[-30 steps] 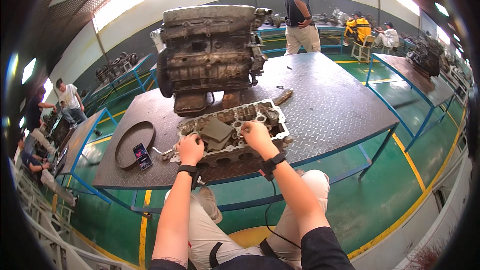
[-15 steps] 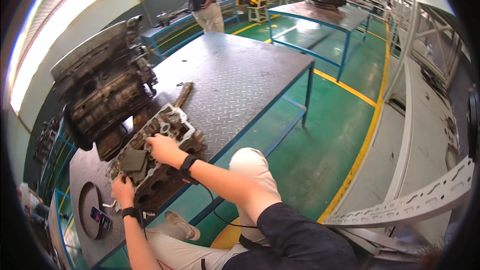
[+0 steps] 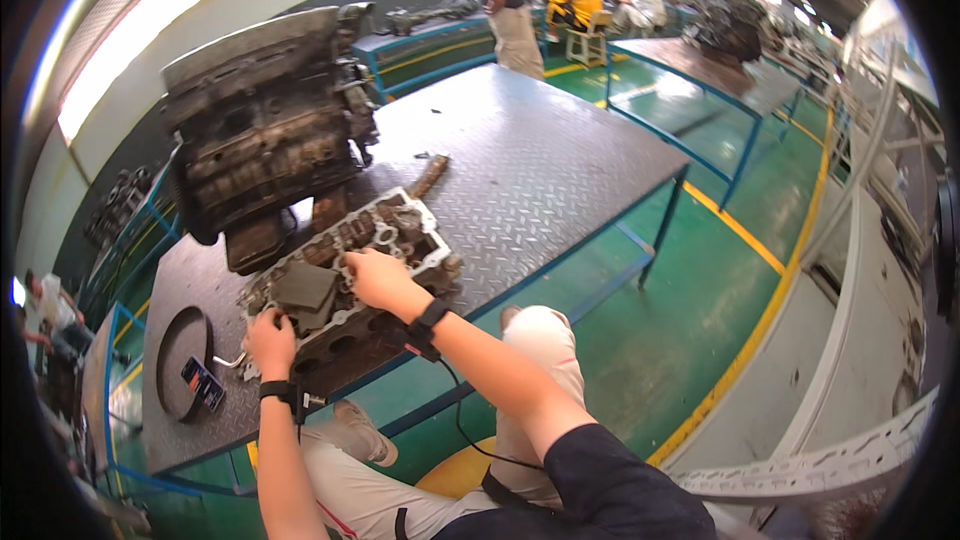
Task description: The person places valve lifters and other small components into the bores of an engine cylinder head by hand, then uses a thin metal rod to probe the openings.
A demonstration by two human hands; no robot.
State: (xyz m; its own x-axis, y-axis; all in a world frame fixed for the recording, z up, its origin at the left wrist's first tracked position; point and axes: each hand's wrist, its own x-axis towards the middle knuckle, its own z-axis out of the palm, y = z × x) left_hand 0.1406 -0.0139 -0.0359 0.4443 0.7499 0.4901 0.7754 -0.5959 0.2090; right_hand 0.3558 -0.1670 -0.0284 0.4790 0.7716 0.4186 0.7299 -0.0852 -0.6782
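Note:
A cylinder head (image 3: pixel 340 332) lies on the metal bench, its pale top edge facing up and round ports along its near side. My left hand (image 3: pixel 270 343) is at its left end, fingers curled and pressed together; whatever they pinch is hidden. My right hand (image 3: pixel 385 282) reaches over the middle of the head. Its fingers are closed and point down into the top; I cannot make out what is in them. Between the hands, grey flat pieces (image 3: pixel 305 287) lie on the cylinder head. Both wrists wear black bands with cables.
Behind the cylinder head stands a big dark engine block (image 3: pixel 265 125). A black belt ring (image 3: pixel 165 370) and a phone (image 3: pixel 203 383) lie at the bench's left. A rusty part (image 3: pixel 431 177) sits beyond the head on the tread-plate bench (image 3: pixel 540 155). A person (image 3: pixel 505 10) stands past the far edge.
The view has swung left, so the scene sits further right in the picture. Both hands stay at about the same spots on the cylinder head, fingers still closed.

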